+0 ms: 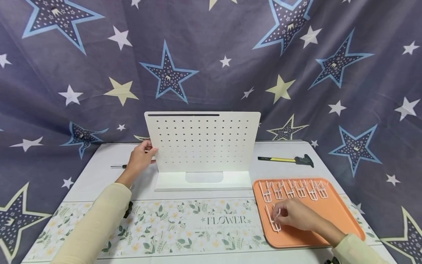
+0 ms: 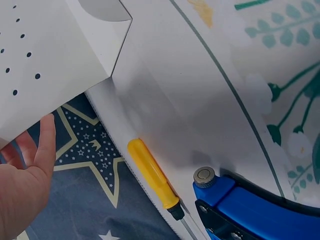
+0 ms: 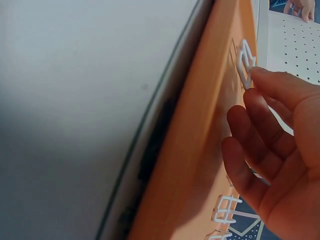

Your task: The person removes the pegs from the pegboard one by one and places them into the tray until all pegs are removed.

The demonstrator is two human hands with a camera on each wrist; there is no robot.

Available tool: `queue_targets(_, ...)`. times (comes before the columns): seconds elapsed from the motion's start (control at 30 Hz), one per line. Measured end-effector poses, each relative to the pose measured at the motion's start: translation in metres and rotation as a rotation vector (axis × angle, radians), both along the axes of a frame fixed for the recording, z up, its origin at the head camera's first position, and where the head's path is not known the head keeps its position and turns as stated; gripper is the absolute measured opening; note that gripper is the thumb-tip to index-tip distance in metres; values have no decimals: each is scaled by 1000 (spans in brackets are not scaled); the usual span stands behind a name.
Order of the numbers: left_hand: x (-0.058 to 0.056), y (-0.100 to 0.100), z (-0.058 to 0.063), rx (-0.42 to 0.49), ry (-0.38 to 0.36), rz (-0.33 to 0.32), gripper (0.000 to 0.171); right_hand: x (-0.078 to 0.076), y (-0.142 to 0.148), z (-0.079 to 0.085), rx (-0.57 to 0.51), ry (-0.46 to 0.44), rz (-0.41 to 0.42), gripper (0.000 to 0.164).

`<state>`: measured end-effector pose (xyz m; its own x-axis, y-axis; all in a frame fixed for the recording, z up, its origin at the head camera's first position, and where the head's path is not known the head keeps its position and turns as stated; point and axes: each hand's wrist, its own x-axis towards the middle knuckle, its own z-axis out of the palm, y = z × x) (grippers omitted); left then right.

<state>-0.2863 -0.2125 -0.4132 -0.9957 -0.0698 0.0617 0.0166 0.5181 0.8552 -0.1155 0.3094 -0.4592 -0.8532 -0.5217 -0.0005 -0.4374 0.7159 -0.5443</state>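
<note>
A white pegboard (image 1: 202, 143) stands upright on its base at the back of the table. My left hand (image 1: 141, 157) grips its left edge, the thumb in front and fingers reaching behind; the left wrist view shows the fingertips (image 2: 47, 125) at the panel's edge. Over the orange tray (image 1: 316, 234), my right hand (image 1: 295, 214) pinches a white wire hook (image 3: 241, 67) between thumb and forefinger, its other fingers loosely bent. That hook is low over the tray's left part; whether it touches the tray I cannot tell. Several similar hooks (image 1: 290, 189) lie in a row along the tray's far side.
A black-and-yellow caliper (image 1: 303, 160) lies right of the pegboard. Left of it is a screwdriver with a yellow handle (image 2: 150, 167), mostly hidden by my arm in the head view. A flower-printed strip (image 1: 184, 227) runs across the table; a star-patterned curtain (image 1: 211, 73) hangs behind.
</note>
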Motion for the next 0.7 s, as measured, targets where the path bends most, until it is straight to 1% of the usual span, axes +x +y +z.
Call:
queue_targets(0.33, 0, 1, 0, -7, 5, -1, 26, -1, -1, -2, 14, -24, -21, 14)
queue_targets(0.53, 0, -2, -1, -13, 6, -8, 27, -3, 0, 2, 16, -44, 3, 13)
queue_targets(0.6, 2, -4, 0, -38, 3, -8, 30, -4, 1, 5, 18, -55, 18, 15)
queue_targets(0.7, 8, -7, 3, -108, -8, -3, 37, -8, 4, 14, 25, -69, 31, 15)
